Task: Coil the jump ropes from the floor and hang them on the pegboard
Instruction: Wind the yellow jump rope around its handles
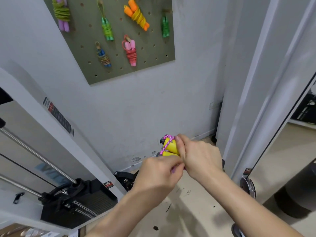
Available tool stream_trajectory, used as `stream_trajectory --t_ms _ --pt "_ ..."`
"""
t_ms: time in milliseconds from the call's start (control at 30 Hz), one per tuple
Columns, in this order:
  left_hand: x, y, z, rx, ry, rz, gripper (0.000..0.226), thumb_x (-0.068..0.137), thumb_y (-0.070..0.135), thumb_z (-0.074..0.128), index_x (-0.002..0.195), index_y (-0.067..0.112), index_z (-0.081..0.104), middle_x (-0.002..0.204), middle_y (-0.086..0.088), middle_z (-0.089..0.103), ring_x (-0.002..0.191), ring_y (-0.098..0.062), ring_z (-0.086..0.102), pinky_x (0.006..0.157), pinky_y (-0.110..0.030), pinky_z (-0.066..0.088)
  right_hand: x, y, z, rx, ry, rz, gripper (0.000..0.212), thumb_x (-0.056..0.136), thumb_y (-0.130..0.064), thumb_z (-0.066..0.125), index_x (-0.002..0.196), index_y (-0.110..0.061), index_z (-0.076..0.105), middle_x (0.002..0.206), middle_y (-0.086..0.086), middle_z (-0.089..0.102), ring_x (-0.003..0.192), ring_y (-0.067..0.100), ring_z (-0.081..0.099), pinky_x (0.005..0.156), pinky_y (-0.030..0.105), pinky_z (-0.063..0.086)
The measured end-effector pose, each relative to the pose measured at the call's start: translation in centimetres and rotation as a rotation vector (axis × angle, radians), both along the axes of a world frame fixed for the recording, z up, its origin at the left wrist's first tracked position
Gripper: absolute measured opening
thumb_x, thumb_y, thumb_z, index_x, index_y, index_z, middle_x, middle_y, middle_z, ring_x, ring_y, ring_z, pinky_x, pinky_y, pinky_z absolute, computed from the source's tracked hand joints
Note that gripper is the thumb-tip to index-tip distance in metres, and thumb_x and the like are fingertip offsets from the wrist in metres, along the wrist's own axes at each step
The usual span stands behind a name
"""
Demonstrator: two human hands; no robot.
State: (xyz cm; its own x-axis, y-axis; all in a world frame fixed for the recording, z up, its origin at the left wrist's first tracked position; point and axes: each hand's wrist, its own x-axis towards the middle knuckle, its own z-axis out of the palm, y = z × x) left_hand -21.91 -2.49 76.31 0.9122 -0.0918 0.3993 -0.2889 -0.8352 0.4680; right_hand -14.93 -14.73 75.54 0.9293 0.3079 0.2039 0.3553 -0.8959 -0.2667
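In front of me, at waist height, my right hand grips the two yellow handles of a jump rope, held side by side. Its pink cord is wound around the handles. My left hand pinches a piece of the pink cord just below the handles, touching my right hand. On the wall above hangs an olive pegboard with several coiled jump ropes on its pegs: a purple-handled one, green ones, an orange one, a blue one and a pink one.
A cable weight machine stands at the left with a black weight stack and steel guide rods. A black strap lies on the floor by the wall. A white column and a metal weight plate are at the right.
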Motion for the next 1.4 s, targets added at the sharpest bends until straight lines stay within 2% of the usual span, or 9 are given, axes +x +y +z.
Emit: stream_trajectory --t_ms 100,267,400,567,700,867,1000,1167,1400 --pt "0.7 -0.6 1.9 -0.513 0.234 0.132 0.015 0.078 0.011 0.066 0.066 0.019 0.071 0.055 0.005 0.065 0.051 -0.004 0.055 0.058 -0.02 0.047 -0.2 -0.3 0.2 0.076 0.01 0.052 0.039 0.101 -0.047 0.015 0.115 -0.03 0.048 0.094 0.003 0.068 0.093 0.032 0.063 0.064 0.034 0.037" --pt "1.7 0.9 2.7 -0.581 0.283 0.183 0.011 0.076 0.014 0.073 0.07 0.024 0.071 0.056 0.001 0.067 0.053 -0.012 0.058 0.063 -0.029 0.051 -0.5 -1.0 -0.5 0.558 0.342 0.261 0.029 0.082 -0.035 0.048 0.11 -0.032 0.047 0.093 -0.009 0.06 0.088 0.016 0.055 0.072 0.034 0.047" --pt "1.6 0.8 3.0 -0.481 0.29 0.118 0.019 0.073 0.01 0.071 0.078 0.028 0.072 0.059 0.01 0.06 0.053 -0.005 0.05 0.058 -0.015 0.039 -0.7 -0.5 -0.8 0.675 0.321 0.204 0.059 0.064 -0.048 0.062 0.119 -0.04 0.044 0.099 -0.018 0.061 0.091 0.002 0.058 0.073 0.023 0.048" --pt "0.7 1.3 3.5 -0.144 0.008 0.054 0.019 0.079 0.014 0.067 0.094 0.025 0.071 0.08 0.01 0.065 0.072 0.0 0.056 0.067 -0.01 0.042 -0.7 -0.6 -0.9 0.667 0.276 0.128 0.064 0.06 -0.062 0.058 0.118 -0.038 0.045 0.091 -0.014 0.065 0.086 0.009 0.062 0.074 0.034 0.052" --pt "-0.2 2.2 3.2 0.331 -0.246 -0.056 0.011 0.09 0.019 0.058 0.088 0.012 0.065 0.068 0.001 0.058 0.061 -0.018 0.052 0.053 -0.032 0.046 -1.4 -0.7 -0.4 0.504 0.239 0.1 0.063 0.06 -0.072 0.045 0.113 -0.039 0.042 0.079 -0.011 0.064 0.08 0.015 0.059 0.07 0.035 0.05" --pt "-0.1 2.8 4.3 0.513 -0.184 -0.149 0.014 0.079 0.005 0.068 0.085 0.013 0.058 0.07 0.002 0.048 0.061 -0.02 0.043 0.048 -0.035 0.045 -2.1 0.0 0.8 0.351 0.191 0.134 0.067 0.059 -0.078 0.035 0.114 -0.039 0.04 0.09 -0.012 0.063 0.086 0.016 0.059 0.068 0.033 0.046" --pt "0.5 2.8 6.0 0.512 -0.135 -0.236 0.009 0.079 0.014 0.055 0.08 0.013 0.063 0.076 0.0 0.051 0.066 -0.018 0.045 0.05 -0.03 0.044 -2.1 0.2 1.4 0.296 0.185 0.149 0.063 0.06 -0.072 0.036 0.114 -0.04 0.04 0.089 -0.012 0.062 0.089 0.016 0.06 0.066 0.033 0.043" --pt "1.4 3.9 7.3 0.192 0.088 -0.151 0.025 0.076 0.028 0.07 0.1 0.025 0.071 0.088 0.007 0.064 0.076 -0.009 0.061 0.069 -0.027 0.051 -2.8 0.0 1.8 0.321 0.17 0.175 0.052 0.074 -0.076 0.047 0.114 -0.044 0.04 0.099 -0.017 0.062 0.092 0.01 0.058 0.067 0.03 0.041" --pt "0.8 5.1 8.2 0.315 0.142 -0.111 0.033 0.077 0.047 0.071 0.103 0.027 0.072 0.086 0.008 0.067 0.078 -0.009 0.06 0.073 -0.034 0.05 -2.7 -0.5 1.9 0.275 0.11 0.147 0.061 0.075 -0.084 0.041 0.12 -0.042 0.039 0.102 -0.017 0.06 0.094 0.012 0.059 0.068 0.031 0.043"
